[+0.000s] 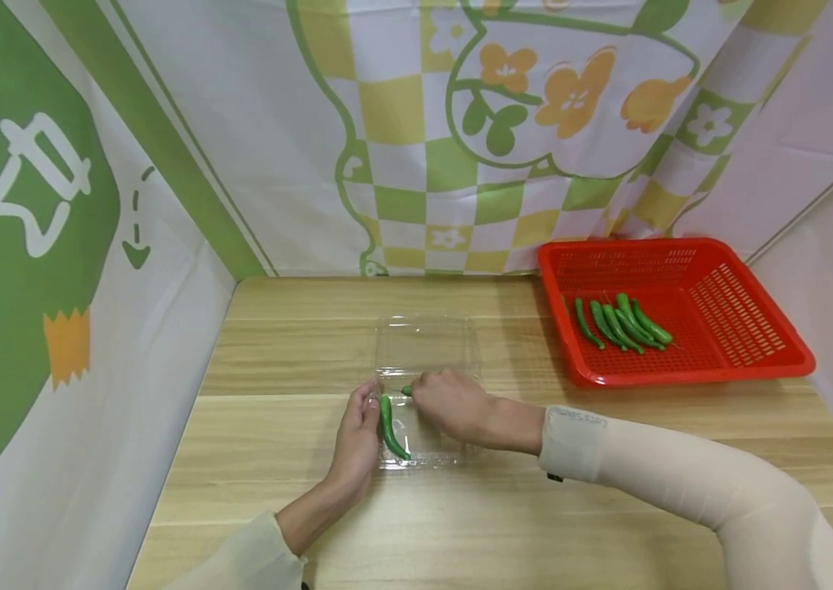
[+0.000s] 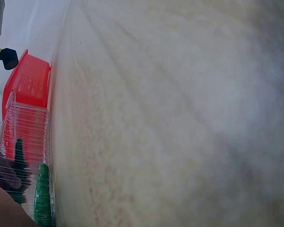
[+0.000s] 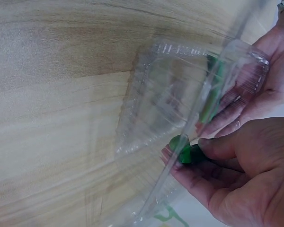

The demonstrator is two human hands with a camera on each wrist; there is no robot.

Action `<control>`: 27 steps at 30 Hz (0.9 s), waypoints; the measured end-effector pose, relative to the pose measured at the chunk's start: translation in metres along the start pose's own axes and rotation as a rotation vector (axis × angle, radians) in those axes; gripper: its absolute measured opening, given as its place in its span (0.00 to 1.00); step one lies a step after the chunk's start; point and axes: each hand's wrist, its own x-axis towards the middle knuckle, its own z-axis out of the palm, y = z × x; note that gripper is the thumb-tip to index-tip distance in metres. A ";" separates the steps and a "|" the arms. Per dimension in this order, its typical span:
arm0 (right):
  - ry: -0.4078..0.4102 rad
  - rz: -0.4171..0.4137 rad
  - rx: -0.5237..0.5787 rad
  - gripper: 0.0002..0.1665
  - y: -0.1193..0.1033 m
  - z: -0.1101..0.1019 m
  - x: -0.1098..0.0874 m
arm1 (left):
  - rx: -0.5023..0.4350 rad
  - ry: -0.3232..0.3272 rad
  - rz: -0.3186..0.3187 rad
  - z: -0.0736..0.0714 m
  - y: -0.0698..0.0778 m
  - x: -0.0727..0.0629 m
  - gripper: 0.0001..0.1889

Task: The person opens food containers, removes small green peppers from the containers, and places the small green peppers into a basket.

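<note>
A clear plastic clamshell box [image 1: 431,464] lies open on the table, its lid [image 1: 427,340] folded back on the far side. My left hand [image 1: 357,438] holds the box's left wall, with the thumb at the rim. One green chili pepper [image 1: 387,426] lies lengthwise inside, along that wall. Over the box, my right hand [image 1: 453,406] pinches a second green chili pepper [image 3: 182,149] between thumb and fingers. Most of this pepper is hidden by the hand in the head view; one green end shows near the box's hinge.
A red plastic basket [image 1: 696,379] stands at the back right of the wooden table [image 1: 276,344], with several green chilies [image 1: 626,324] inside. Printed cloth [image 1: 453,197] hangs behind the table, and a white and green panel [image 1: 187,352] borders its left side.
</note>
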 end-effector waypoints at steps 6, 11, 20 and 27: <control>0.012 0.034 0.015 0.04 0.004 -0.008 -0.003 | 0.000 -0.004 -0.001 0.000 0.001 0.000 0.25; 0.034 0.050 0.054 0.04 0.008 -0.017 -0.008 | 0.002 -0.017 0.000 0.000 0.002 -0.002 0.25; 0.099 0.066 0.088 0.08 0.019 -0.042 -0.016 | 0.008 -0.042 0.017 -0.001 0.003 -0.003 0.25; 0.141 0.113 0.087 0.12 0.035 -0.061 -0.023 | -0.002 -0.038 0.017 -0.001 0.002 -0.003 0.25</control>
